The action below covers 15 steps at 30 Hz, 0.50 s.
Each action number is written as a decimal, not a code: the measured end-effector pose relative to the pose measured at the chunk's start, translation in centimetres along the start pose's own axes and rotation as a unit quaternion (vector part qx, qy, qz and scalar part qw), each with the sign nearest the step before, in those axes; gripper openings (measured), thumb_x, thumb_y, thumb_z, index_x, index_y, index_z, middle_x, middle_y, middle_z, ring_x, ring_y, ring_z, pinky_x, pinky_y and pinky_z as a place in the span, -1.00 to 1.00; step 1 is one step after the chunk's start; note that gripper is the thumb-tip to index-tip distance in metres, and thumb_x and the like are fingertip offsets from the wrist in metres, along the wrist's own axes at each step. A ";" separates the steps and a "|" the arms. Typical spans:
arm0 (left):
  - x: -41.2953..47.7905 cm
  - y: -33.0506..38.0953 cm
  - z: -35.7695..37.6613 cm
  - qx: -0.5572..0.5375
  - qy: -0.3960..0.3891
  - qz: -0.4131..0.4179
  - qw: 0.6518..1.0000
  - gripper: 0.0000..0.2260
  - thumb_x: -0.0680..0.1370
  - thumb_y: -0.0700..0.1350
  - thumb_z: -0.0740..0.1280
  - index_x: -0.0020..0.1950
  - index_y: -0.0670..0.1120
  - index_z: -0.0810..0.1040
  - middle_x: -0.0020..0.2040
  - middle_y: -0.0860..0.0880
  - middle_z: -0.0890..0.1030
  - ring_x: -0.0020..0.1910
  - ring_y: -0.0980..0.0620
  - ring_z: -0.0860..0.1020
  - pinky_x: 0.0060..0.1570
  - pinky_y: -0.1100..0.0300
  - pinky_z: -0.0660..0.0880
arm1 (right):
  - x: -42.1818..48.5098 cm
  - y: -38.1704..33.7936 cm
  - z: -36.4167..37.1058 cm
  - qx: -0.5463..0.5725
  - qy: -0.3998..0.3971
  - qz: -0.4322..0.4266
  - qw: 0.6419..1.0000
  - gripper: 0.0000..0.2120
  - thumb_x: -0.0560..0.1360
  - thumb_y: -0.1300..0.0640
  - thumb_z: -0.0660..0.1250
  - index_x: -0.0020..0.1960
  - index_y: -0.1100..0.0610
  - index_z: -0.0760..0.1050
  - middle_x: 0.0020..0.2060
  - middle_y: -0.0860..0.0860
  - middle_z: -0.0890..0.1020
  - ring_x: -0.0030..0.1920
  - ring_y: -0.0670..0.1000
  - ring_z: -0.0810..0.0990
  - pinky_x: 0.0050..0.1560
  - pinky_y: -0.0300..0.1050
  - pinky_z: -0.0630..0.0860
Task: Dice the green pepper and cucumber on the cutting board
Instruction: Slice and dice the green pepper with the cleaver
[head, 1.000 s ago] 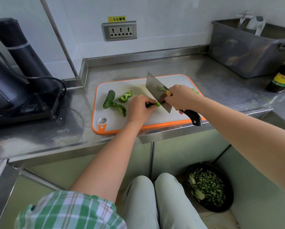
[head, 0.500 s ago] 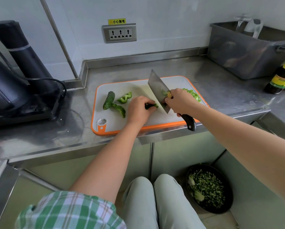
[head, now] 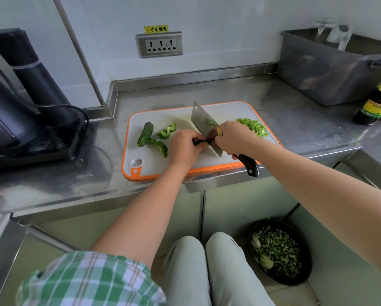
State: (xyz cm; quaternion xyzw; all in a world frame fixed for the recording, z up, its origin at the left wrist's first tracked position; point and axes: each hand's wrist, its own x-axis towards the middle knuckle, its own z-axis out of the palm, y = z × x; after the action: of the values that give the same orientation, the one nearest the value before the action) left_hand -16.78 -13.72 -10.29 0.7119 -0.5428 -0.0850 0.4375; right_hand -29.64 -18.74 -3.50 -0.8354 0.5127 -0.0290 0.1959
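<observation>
Pinching one green pepper strip (head: pixel 198 141) at mid-frame, the left hand (head: pixel 185 147) holds its long axis left-to-right, crossed by the cleaver (head: pixel 201 122) that the right hand (head: pixel 231 138) grips by the handle. Left of both hands on the cutting board (head: pixel 127 151) lie one cucumber (head: pixel 145 133) and two uncut pepper pieces (head: pixel 167 131), nearer the left hand; farther back, right of centre, sits one heap of dice (head: pixel 253 127).

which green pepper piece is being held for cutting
The thin strip pinched by the left hand beside the cleaver blade; the two other pepper pieces lie loose near the cucumber.
</observation>
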 end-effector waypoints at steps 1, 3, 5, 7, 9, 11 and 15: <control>0.0 0.2 0.0 0.003 -0.001 -0.001 1.000 -0.88 0.40 -0.22 0.48 -0.07 -0.13 0.72 -0.12 -0.08 0.71 -0.15 -0.04 0.62 -0.15 0.21 0.45 | 0.0 0.0 0.0 -0.001 0.000 0.001 1.000 -0.90 0.43 0.31 0.09 -0.23 0.22 0.35 -0.44 0.15 0.52 -0.57 0.11 0.53 -0.52 -0.21 0.38; 0.1 0.4 0.0 0.017 -0.005 -0.001 1.000 -0.88 0.41 -0.20 0.49 -0.07 -0.11 0.72 -0.13 -0.06 0.71 -0.16 -0.02 0.61 -0.17 0.22 0.43 | 0.0 0.0 0.1 -0.001 -0.004 0.002 1.000 -0.91 0.44 0.31 0.10 -0.20 0.23 0.36 -0.43 0.16 0.53 -0.55 0.12 0.53 -0.52 -0.19 0.40; 0.1 0.6 0.0 0.032 -0.006 0.000 0.999 -0.89 0.41 -0.19 0.48 -0.08 -0.09 0.73 -0.14 -0.05 0.71 -0.17 -0.02 0.61 -0.18 0.19 0.44 | 0.1 -0.1 0.0 -0.001 -0.010 0.001 1.000 -0.91 0.44 0.30 0.10 -0.21 0.24 0.35 -0.44 0.16 0.53 -0.54 0.13 0.54 -0.51 -0.19 0.40; 0.2 0.7 0.1 0.036 -0.006 0.001 0.999 -0.90 0.41 -0.18 0.48 -0.09 -0.07 0.73 -0.16 -0.04 0.71 -0.19 -0.02 0.61 -0.17 0.16 0.46 | 0.2 0.0 -0.3 -0.002 -0.018 -0.002 1.000 -0.88 0.44 0.32 0.09 -0.25 0.24 0.33 -0.45 0.16 0.52 -0.54 0.12 0.53 -0.51 -0.20 0.40; 0.3 1.1 0.3 0.038 -0.009 0.010 0.999 -0.90 0.40 -0.17 0.48 -0.11 -0.06 0.73 -0.18 -0.03 0.71 -0.19 -0.02 0.62 -0.18 0.17 0.44 | 0.2 0.4 -1.0 -0.008 -0.024 -0.007 1.000 -0.87 0.43 0.33 0.08 -0.27 0.24 0.33 -0.46 0.17 0.52 -0.56 0.11 0.52 -0.51 -0.21 0.38; 0.3 1.8 1.0 0.044 -0.015 0.020 0.999 -0.91 0.39 -0.17 0.48 -0.13 -0.06 0.73 -0.19 -0.04 0.71 -0.19 -0.04 0.62 -0.21 0.17 0.41 | 0.1 1.0 -1.6 -0.021 -0.024 -0.004 0.999 -0.87 0.43 0.33 0.09 -0.27 0.25 0.34 -0.47 0.18 0.53 -0.59 0.09 0.50 -0.52 -0.24 0.37; 0.4 2.2 2.1 0.041 -0.009 0.018 0.999 -0.91 0.38 -0.15 0.49 -0.14 -0.07 0.73 -0.19 -0.04 0.71 -0.19 -0.06 0.61 -0.19 0.16 0.40 | 0.1 2.4 -1.3 -0.007 -0.018 0.009 1.000 -0.88 0.43 0.31 0.11 -0.25 0.26 0.37 -0.45 0.20 0.55 -0.59 0.11 0.50 -0.54 -0.24 0.37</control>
State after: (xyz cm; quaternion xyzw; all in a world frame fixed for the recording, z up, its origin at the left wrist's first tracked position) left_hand -19.37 -15.22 -9.84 0.7187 -0.5623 -0.0610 0.4044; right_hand -31.91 -20.15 -3.19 -0.8323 0.5170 -0.0086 0.1998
